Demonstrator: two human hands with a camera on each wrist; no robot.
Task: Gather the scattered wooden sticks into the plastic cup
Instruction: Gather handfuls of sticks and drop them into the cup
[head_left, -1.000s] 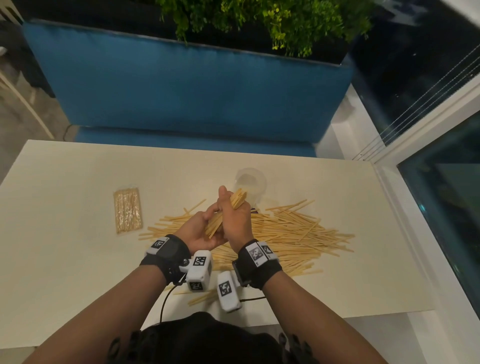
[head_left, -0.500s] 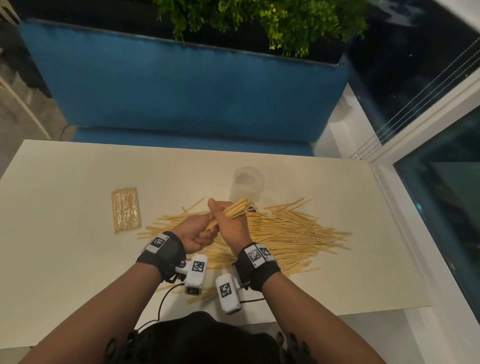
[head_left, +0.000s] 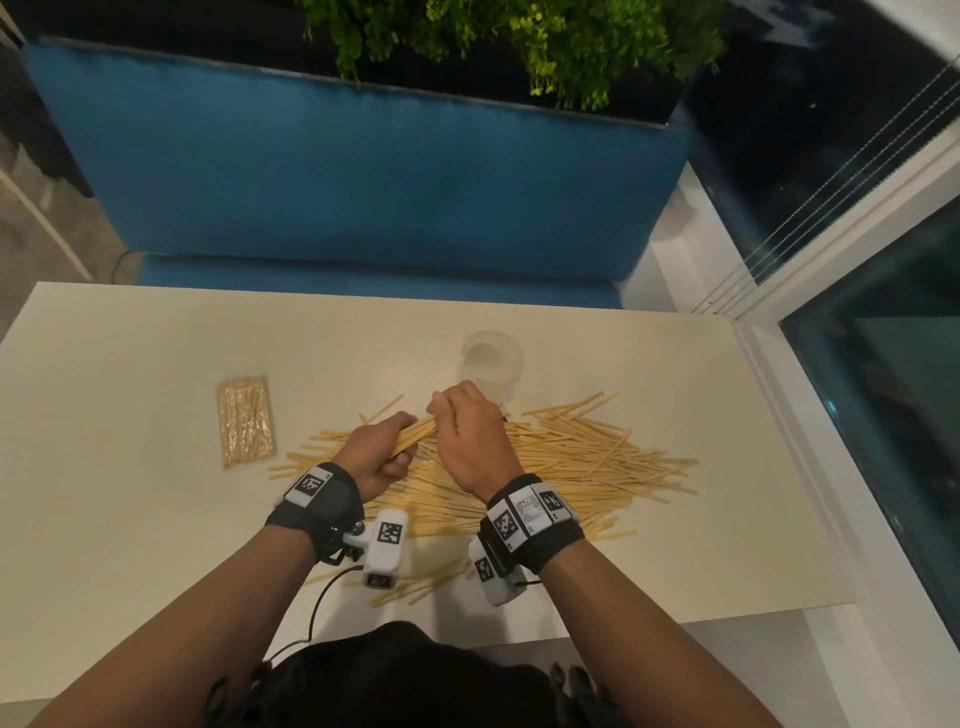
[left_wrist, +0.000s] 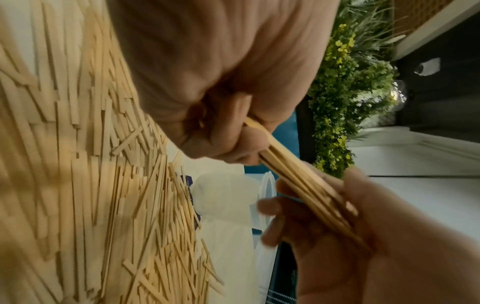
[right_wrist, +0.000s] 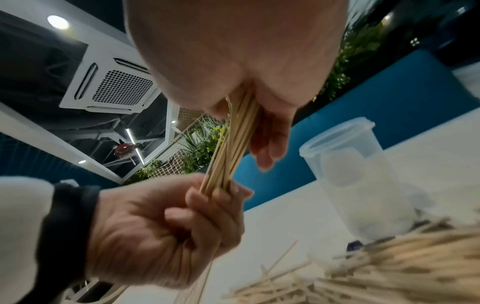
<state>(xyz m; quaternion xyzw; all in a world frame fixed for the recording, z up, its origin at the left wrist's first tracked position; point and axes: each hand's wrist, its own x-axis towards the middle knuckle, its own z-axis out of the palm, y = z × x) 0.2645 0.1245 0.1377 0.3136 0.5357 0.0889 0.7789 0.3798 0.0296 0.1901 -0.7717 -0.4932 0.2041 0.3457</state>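
Observation:
A bundle of wooden sticks (head_left: 415, 440) is held by both hands just above the table. My left hand (head_left: 382, 457) grips its near end in a fist (right_wrist: 161, 226). My right hand (head_left: 470, 441) lies over the far end, with the sticks (right_wrist: 233, 142) between thumb and fingers. The clear plastic cup (head_left: 491, 364) stands upright just beyond the right hand, and I see nothing inside it (right_wrist: 358, 164). A wide pile of loose sticks (head_left: 582, 462) covers the table under and to the right of the hands (left_wrist: 91, 185).
A clear packet of sticks (head_left: 244, 422) lies left of the pile. A few stray sticks (head_left: 410, 587) lie near the table's front edge. A blue bench (head_left: 363, 171) and plants stand behind the cream table (head_left: 130, 519). A window runs along the right.
The bundle has dropped from tilted upward to nearly level over the pile. Both hands moved lower, and the right hand turned over the top of the sticks.

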